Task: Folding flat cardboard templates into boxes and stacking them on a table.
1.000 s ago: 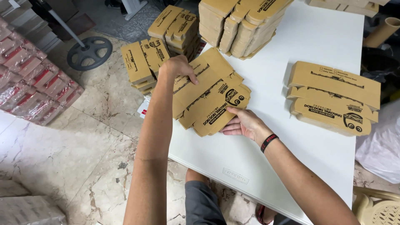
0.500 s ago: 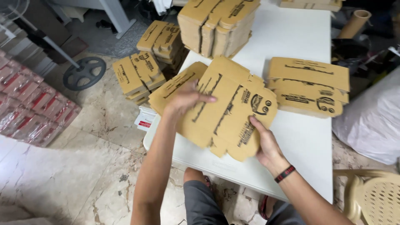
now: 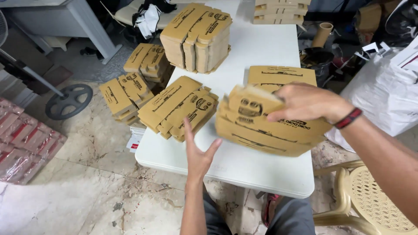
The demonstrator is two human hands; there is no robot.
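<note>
Cardboard flat box blanks (image 3: 270,128) gripped from above by right hand (image 3: 307,102), left hand (image 3: 198,152) open with fingers spread just beside them, above white table (image 3: 257,167), fanned blank stack (image 3: 180,109) nearby

A single head-worn camera looks steeply down and forward over the person's own forearms, close above the near edge of the white rectangular plastic counter (image 3: 244,169). It faces along the counter's length, taking in the marbled stone floor (image 3: 87,191) at left.
</note>
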